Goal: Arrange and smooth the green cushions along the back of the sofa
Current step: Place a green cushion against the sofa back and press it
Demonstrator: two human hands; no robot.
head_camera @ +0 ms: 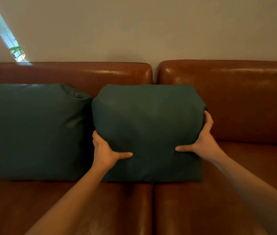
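Two dark green cushions stand upright against the back of a brown leather sofa (236, 99). The left cushion (30, 131) leans on the left backrest, untouched. The middle cushion (148, 119) stands over the gap between the two seat sections, its left side touching the left cushion. My left hand (104, 152) grips its lower left side, thumb pressed on the front face. My right hand (202, 141) holds its right side, thumb on the front and fingers wrapped around the edge.
The sofa's right backrest and right seat (256, 167) have no cushion on them. A plain wall (151, 31) rises behind the sofa. A window strip with a blind cord (3, 31) shows at the upper left.
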